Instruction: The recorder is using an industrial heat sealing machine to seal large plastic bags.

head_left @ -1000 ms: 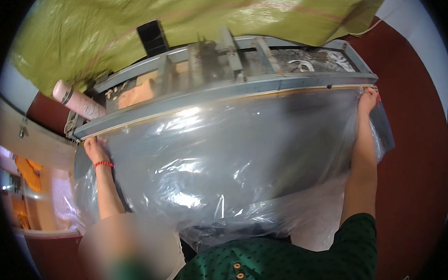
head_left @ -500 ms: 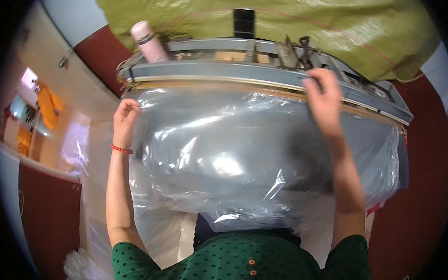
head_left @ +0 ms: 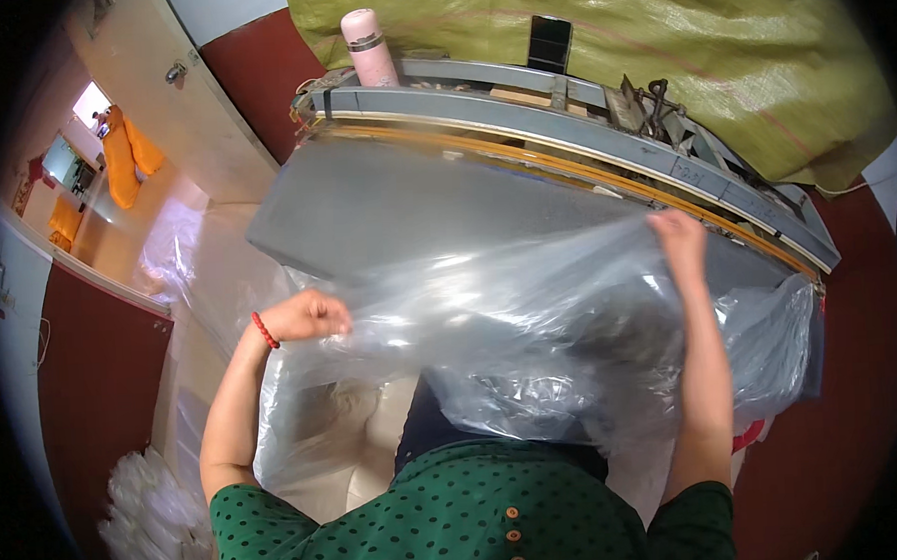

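see clear plastic film (head_left: pixel 499 288) drawn down off the left part of the grey sheet (head_left: pixel 355 194), now bare there; half a second back, spread nearly up to the metal frame (head_left: pixel 441 108). find right hand (head_left: pixel 682 240) off the frame and pinched on the film's upper edge. find left hand (head_left: pixel 310 314) lower than before, with fingers curled at the film's left side; cannot tell whether closed on it. judge as partly peeled back, with the sheet's right end still covered.
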The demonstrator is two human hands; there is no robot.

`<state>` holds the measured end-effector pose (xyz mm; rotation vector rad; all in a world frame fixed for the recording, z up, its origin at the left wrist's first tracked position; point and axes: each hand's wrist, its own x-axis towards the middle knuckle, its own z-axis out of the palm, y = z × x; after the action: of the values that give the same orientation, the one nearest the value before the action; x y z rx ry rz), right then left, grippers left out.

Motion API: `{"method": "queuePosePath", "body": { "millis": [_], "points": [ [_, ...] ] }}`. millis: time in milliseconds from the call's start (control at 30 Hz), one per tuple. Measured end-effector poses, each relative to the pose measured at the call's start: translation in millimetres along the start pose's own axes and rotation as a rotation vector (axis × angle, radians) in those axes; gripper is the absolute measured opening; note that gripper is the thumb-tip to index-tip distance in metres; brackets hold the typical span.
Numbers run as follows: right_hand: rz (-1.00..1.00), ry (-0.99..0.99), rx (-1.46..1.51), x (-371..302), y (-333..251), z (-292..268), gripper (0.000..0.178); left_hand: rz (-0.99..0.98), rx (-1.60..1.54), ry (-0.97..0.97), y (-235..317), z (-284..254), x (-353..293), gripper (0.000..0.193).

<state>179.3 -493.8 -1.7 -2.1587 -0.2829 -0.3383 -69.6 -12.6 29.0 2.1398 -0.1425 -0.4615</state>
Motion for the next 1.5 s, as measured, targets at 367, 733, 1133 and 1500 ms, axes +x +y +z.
{"method": "queuePosePath", "body": {
  "millis": [367, 733, 1133, 1500],
  "points": [
    [0.300, 0.768, -0.707, -111.5, 224.4, -350.6, 0.035, -0.173, 0.684, 1.011, -130.0, -175.7, -39.0, 0.014],
    [0.765, 0.643, -1.001, -121.4, 243.3, -348.6, 0.025, -0.263, 0.799, 0.806, -130.3, -111.4, 153.6, 0.052],
    [0.858, 0.659, -1.116, -90.9, 214.0, -315.0, 0.027, 0.185, 0.226, 1.121, 11.8, -34.5, 194.0, 0.023],
    [0.770, 0.695, -1.137, -100.3, 220.4, -316.5, 0.022, 0.835, 0.154, -0.022, 257.4, 281.7, 224.4, 0.027]
  ]
}}
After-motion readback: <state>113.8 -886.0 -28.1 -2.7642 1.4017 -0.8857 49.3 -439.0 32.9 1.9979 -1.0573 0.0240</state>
